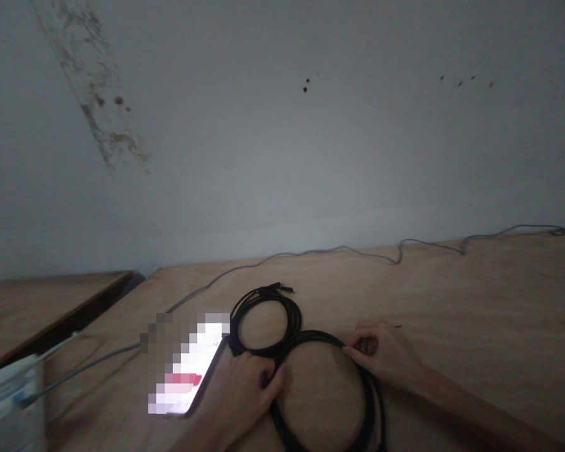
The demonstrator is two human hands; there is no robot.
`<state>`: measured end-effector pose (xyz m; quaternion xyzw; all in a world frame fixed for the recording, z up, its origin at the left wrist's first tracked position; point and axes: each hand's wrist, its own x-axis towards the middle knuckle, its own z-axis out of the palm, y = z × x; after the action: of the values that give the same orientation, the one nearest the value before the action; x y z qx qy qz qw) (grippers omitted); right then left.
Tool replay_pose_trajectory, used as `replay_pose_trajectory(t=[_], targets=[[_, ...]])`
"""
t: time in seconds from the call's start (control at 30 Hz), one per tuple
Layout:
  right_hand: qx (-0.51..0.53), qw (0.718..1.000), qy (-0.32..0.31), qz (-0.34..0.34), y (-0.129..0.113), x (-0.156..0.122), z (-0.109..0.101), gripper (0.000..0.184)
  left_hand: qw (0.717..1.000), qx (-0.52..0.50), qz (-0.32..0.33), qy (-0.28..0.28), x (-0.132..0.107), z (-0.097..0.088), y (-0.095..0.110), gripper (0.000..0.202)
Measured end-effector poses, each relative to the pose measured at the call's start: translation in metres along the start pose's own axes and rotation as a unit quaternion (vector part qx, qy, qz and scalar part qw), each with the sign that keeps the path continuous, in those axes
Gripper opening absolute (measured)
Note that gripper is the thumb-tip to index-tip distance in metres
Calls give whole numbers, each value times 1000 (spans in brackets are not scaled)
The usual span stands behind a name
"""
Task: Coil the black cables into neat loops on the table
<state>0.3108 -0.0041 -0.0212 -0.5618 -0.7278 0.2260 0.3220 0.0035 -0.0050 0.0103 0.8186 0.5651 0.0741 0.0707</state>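
A black cable (pixel 369 408) is coiled in a large loop on the wooden table, its near side cut off by the bottom of the view. My left hand (pixel 245 389) has its fingers curled at the loop's left side, where thumb and fingers close on the cable. At the upper right of the same loop, my right hand (pixel 383 353) pinches the cable. A smaller black cable coil (pixel 294 316) lies just beyond, touching or overlapping the large one; whether they are one cable I cannot tell. Dark plug ends (pixel 282 288) show at its far side.
Left of my left hand lies a device with a lit screen (pixel 202 358), partly pixelated. A thin grey cord (pixel 235 270) runs along the wall (pixel 282 157) and down to a whitish object (pixel 14 402) at lower left. A dark gap (pixel 108 292) separates two tabletops.
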Motion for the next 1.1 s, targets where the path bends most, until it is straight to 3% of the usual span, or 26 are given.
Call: replay_pose_trajectory(t=[0.37, 0.63, 0.73, 1.1], targets=[[-36, 999, 10, -21, -5, -2, 1, 14, 1000, 7, 5, 7, 0, 4, -3, 52], [9, 999, -8, -37, -4, 0, 3, 7, 1000, 2, 6, 5, 0, 3, -3, 53], [32, 999, -22, -39, -5, -1, 2, 12, 1000, 0, 2, 0, 0, 0, -1, 52], [141, 988, -55, 38, 4, 3, -1, 10, 1000, 0, 4, 10, -1, 3, -3, 54]])
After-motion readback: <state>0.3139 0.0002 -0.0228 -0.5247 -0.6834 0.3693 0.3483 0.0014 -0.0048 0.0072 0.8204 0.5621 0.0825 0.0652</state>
